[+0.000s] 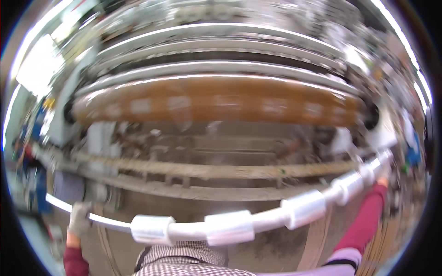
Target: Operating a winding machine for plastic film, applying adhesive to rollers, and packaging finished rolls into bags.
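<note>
A long pale bar [110, 222] stretches across in front of my body, bowed by the lens. Several rolls of clear plastic film [229, 227] sit along it, with narrower whitish stretches between them. My left hand [80, 218], in a whitish glove, is closed around the bar near its left end. Far to the right, my right arm reaches out to the other end of the bar. There my right hand [384, 172] grips beside the last film roll [369, 171], partly hidden and blurred.
Beyond the bar stands a wide machine with a big brown roller [212, 99] and pale metal rollers [216, 66] behind it. A dusty beam [221, 171] runs low across its front. A grey cylinder [69, 185] is at left, beside the frame.
</note>
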`<state>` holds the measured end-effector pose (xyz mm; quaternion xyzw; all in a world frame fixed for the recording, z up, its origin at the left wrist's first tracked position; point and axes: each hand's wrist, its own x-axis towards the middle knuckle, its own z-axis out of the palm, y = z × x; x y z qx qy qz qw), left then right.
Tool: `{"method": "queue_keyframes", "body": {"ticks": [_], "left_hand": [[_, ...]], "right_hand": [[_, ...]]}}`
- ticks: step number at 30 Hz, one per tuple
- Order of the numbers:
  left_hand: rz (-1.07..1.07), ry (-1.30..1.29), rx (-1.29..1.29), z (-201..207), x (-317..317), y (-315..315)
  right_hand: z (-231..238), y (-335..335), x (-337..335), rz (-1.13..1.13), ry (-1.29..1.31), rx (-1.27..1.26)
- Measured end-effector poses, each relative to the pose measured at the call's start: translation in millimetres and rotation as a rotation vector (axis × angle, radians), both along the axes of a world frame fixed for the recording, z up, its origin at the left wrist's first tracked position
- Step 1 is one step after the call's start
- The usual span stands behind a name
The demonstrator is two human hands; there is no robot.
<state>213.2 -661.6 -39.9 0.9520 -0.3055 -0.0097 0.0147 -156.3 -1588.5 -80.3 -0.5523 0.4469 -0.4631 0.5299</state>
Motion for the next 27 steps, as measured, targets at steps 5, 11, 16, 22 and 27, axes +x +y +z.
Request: {"method": "queue_keyframes", "body": {"ticks": [5, 11, 16, 22, 27], "left_hand": [[0.114, 0.069, 0.128, 3, -8, 14], [0.022, -0.032, -0.131, -2, -25, 49], [0.538, -0.262, -1.191, -23, -19, 164], [0.607, 0.531, -1.956, -76, 62, 365], [0.559, 0.769, -2.141, -68, 98, 447]], "right_hand": [[-27, -23, 0, -0.117, 0.257, 0.093], [-38, 69, 15, -0.157, 0.205, 0.072], [-51, 251, 66, -0.209, 0.064, -0.099], [-53, 526, 209, 0.108, -0.399, 0.147], [-82, 817, 250, 0.831, -0.617, 0.465]]}}
